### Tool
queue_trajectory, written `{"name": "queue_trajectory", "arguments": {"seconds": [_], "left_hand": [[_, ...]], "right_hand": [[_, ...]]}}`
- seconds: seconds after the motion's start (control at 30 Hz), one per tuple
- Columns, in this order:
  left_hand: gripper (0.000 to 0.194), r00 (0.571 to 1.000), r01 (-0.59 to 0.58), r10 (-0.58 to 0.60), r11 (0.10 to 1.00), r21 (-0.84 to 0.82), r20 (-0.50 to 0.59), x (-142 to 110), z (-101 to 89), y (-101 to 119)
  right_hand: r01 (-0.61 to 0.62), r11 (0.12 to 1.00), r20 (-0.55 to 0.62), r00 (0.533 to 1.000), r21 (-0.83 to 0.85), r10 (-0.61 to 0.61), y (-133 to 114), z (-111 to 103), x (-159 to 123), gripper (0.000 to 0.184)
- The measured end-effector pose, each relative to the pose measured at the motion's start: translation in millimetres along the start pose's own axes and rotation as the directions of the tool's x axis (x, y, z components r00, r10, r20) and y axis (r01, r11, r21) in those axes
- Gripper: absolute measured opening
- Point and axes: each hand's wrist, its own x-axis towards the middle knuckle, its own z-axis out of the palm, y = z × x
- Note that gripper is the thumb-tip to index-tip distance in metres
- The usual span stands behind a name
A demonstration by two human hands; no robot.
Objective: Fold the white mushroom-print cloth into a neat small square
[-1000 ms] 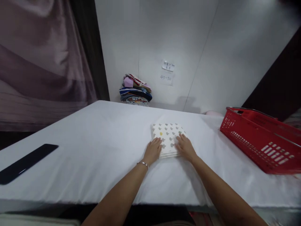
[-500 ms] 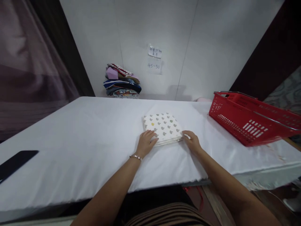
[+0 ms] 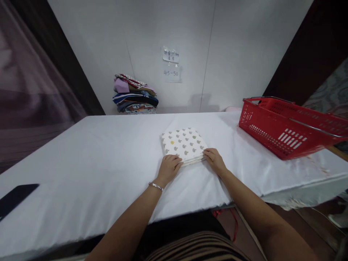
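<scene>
A folded white cloth [image 3: 185, 143] with a grey mushroom-like print lies flat on the white-covered table [image 3: 108, 163]. Its layers show along the near edge. My left hand [image 3: 170, 166], with a bracelet at the wrist, pinches the cloth's near left corner, fingers on top and thumb at the edge. At the near right corner, my right hand [image 3: 214, 159] closes its fingers on the cloth's edge.
On the right stands a red plastic basket [image 3: 272, 134] with metal handles. A stack of folded fabrics [image 3: 136, 96] rests against the back wall, left of paper signs [image 3: 172, 67]. A dark flat object [image 3: 19, 197] lies at the left.
My right hand's fingers have drawn in onto the near right corner of the cloth. My left hand has shifted slightly at its corner. The whole view has also moved a little.
</scene>
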Motion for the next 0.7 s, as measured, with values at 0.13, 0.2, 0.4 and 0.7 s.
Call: {"name": "queue_trajectory", "arguments": {"seconds": [0.13, 0.2, 0.4, 0.7], "left_hand": [[0.023, 1.000, 0.020, -0.020, 1.000, -0.014, -0.021, 0.9, -0.4, 2.1], [0.022, 0.998, 0.049, -0.050, 0.999, -0.002, -0.035, 4.3, -0.7, 4.7], [0.015, 0.992, 0.091, -0.098, 0.992, 0.088, 0.084, 29.7, -1.6, 18.7], [0.023, 0.987, 0.103, -0.116, 0.987, 0.122, 0.111, 34.6, 7.1, 25.4]], "right_hand": [[0.010, 1.000, -0.011, 1.000, -0.005, -0.010, 1.0, 3.1, -0.8, 0.029], [0.022, 1.000, -0.009, 1.000, -0.012, -0.022, 1.2, 4.4, -0.1, 0.029], [0.026, 0.999, -0.031, 0.999, -0.045, -0.027, 1.2, 6.7, 0.6, 0.028], [-0.009, 0.998, -0.044, 0.999, -0.063, 0.006, -1.6, 6.5, 0.7, 0.027]]}}
